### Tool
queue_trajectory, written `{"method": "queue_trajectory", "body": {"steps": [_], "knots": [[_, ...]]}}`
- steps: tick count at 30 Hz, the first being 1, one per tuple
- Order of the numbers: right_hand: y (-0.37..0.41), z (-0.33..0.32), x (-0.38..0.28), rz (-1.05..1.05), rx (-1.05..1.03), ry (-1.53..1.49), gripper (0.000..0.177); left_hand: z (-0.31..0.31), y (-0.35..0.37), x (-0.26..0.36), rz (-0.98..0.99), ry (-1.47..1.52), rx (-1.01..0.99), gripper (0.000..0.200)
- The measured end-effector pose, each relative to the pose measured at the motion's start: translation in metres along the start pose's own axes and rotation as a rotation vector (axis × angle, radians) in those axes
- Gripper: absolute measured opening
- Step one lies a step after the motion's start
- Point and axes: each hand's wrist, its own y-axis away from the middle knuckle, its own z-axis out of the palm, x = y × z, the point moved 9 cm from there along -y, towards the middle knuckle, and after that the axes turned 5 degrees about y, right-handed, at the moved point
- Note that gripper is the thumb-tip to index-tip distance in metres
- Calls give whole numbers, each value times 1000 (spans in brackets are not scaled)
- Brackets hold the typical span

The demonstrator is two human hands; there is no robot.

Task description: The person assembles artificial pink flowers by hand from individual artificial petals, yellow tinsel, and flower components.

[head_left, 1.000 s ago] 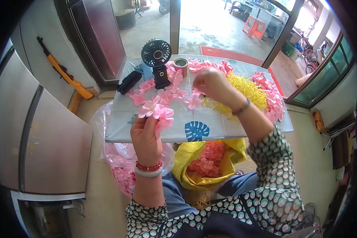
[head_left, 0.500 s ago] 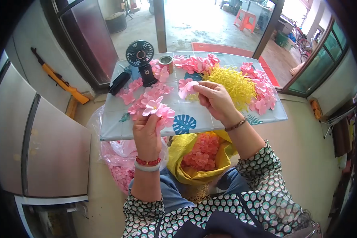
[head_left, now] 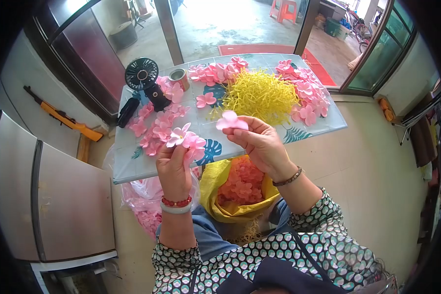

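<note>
1 pink flower piece [head_left: 229, 121] is pinched in my right hand [head_left: 259, 142], over the near part of the table [head_left: 127, 166]; to its left, my left hand [head_left: 173, 172] grips a flower cluster [head_left: 195, 145]. Yellow strands [head_left: 259, 95] lie beyond. A loose pinch could drop the piece; squeezing could crease it.
</note>
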Motion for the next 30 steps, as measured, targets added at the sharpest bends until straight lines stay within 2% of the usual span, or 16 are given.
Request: {"method": "queue_trajectory", "body": {"steps": [3,5,6,10,13,14,17,21,24,25,27,30], "knots": [[0,-20,8,26,75,57,13,1,-1,-3,34,-65,-38,12],[2,-33,10,62,101,131,9,6,2,-7,-27,-44,-24,14],[4,-32,2,17,120,219,7,8,4,-9,-57,-36,-13,17],[21,-8,-45,-382,187,403,7,21,13,-24,-113,-97,-100,18],[47,37,-65,-808,-22,842,9,31,22,-43,-200,9,-131,17],[48,42,-57,-758,-44,899,14,32,24,-48,-226,20,-131,15],[42,36,-36,-693,-47,939,13,40,29,-50,-191,100,-102,16],[56,57,-16,-791,-281,1082,13,26,27,-53,-249,194,-138,21],[53,56,-6,-667,-304,1004,14,20,28,-54,-272,227,-90,24],[51,51,-16,-672,-217,988,13,19,27,-55,-285,236,-68,26],[39,25,-32,-620,17,768,13,16,27,-60,-366,276,-92,26],[31,-1,-52,-621,187,415,13,21,31,-66,-423,417,-150,23]]}}
